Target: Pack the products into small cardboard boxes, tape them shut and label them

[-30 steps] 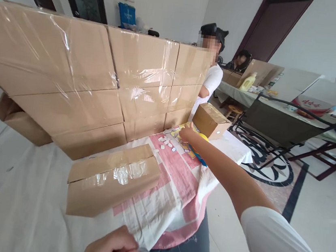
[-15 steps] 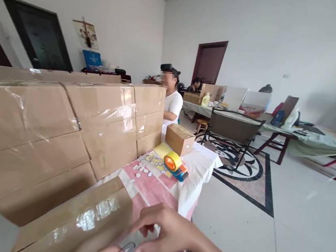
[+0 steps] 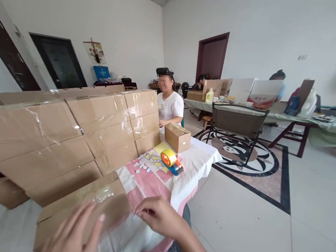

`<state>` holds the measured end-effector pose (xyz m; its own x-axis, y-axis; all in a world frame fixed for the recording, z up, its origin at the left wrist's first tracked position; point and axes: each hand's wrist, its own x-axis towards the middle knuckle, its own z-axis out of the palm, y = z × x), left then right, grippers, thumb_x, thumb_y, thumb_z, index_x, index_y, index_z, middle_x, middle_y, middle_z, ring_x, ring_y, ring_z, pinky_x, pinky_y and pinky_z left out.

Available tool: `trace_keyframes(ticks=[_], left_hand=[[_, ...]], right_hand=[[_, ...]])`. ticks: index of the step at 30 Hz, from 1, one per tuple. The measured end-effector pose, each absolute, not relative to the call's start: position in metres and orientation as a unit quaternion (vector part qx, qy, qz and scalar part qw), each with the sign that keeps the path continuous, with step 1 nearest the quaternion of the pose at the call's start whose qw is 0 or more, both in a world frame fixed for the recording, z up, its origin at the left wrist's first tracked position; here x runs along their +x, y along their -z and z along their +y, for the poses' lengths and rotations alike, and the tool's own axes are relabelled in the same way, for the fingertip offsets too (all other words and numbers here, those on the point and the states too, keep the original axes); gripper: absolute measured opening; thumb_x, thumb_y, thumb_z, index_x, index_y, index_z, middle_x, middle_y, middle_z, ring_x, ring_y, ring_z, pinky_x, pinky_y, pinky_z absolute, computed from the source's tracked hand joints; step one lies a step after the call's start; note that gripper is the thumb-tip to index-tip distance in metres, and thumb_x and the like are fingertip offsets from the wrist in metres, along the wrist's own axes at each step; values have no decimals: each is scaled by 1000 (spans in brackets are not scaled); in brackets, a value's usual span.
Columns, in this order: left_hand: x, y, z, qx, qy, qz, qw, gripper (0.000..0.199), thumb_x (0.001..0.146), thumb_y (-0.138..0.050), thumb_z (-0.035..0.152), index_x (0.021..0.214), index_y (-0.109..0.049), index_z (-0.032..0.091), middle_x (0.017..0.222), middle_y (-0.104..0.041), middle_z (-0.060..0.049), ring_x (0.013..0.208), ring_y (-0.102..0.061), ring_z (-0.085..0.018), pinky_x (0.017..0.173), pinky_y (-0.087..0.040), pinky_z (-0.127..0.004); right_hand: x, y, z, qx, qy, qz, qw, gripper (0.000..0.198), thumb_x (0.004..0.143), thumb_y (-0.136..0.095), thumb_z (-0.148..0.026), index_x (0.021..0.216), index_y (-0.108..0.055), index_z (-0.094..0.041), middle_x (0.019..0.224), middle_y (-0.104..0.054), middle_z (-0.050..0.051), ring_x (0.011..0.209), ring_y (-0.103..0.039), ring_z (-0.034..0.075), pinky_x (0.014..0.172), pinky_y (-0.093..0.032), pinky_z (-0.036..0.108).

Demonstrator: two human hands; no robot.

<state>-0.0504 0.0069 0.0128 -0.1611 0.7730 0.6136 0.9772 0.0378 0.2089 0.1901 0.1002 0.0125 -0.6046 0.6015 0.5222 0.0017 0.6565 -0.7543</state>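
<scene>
My left hand [image 3: 74, 231] is open, its fingers spread and a little blurred, at the near side of a taped cardboard box [image 3: 109, 204]. Whether it touches the box I cannot tell. Just right of that box, my right hand [image 3: 160, 215] is closed in a pinch above the cloth. Something thin and pale shows at its fingertips, too small to name. Clear tape shines along the top of the box. Beyond the right hand, a tape dispenser [image 3: 178, 169] with a yellow roll lies on the pink and white tablecloth [image 3: 154, 183].
Stacked cardboard boxes [image 3: 110, 143] wall off the left side. Small white labels [image 3: 143, 166] lie scattered near the dispenser, and a smaller box [image 3: 176, 137] stands behind it. A person [image 3: 170, 108] sits across the table. A folding chair [image 3: 237, 120] stands to the right.
My hands have moved apart: the left has gone left to the box and opened, the right has closed into a pinch. The small loop between them no longer shows. The view has shifted.
</scene>
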Motion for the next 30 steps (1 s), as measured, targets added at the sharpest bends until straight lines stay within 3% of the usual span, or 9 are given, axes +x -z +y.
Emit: trace_keyframes(ticks=[3,9,12,16,22,30], left_hand=[[-103,-9,18,-603,187,-753,184,71,94,-30,61,144,-51,15,153,-50,-17,141,-45,-43,106,-45,-66],[-168,4,-2,-698,171,-681,137,59,96,-41,49,154,-37,37,157,-49,-2,144,-45,-30,121,-34,-52],[-166,2,-12,-707,193,-662,157,61,95,-48,43,154,-31,46,159,-44,7,145,-45,-28,123,-32,-49],[-154,1,-15,-698,193,-666,179,62,94,-49,42,154,-35,41,159,-44,4,145,-45,-30,124,-31,-49],[-152,1,-13,-698,191,-661,198,58,95,-48,41,152,-42,31,156,-49,-3,143,-47,-30,122,-33,-48],[-154,0,-5,-709,176,-653,199,56,96,-49,39,150,-46,24,152,-54,-9,143,-47,-31,121,-34,-48]], right_hand=[[198,1,117,-216,-365,-803,419,16,92,-59,-13,94,-74,-18,95,-71,8,83,-66,16,72,-50,25],[183,23,151,-223,-426,-801,356,21,92,-55,-5,97,-70,-19,90,-74,3,78,-68,14,72,-48,24],[164,33,164,-178,-432,-824,320,24,95,-55,-10,111,-69,-21,98,-76,3,85,-70,15,78,-48,25],[145,46,176,-156,-412,-854,278,40,97,-56,-15,136,-54,-24,105,-75,3,92,-69,17,82,-47,27],[135,54,183,-83,-435,-851,282,13,100,-53,-16,102,-64,-20,104,-72,4,94,-66,16,83,-46,26],[123,61,173,-68,-483,-820,300,10,99,-53,-17,95,-61,-19,95,-69,3,88,-64,15,80,-45,26]])
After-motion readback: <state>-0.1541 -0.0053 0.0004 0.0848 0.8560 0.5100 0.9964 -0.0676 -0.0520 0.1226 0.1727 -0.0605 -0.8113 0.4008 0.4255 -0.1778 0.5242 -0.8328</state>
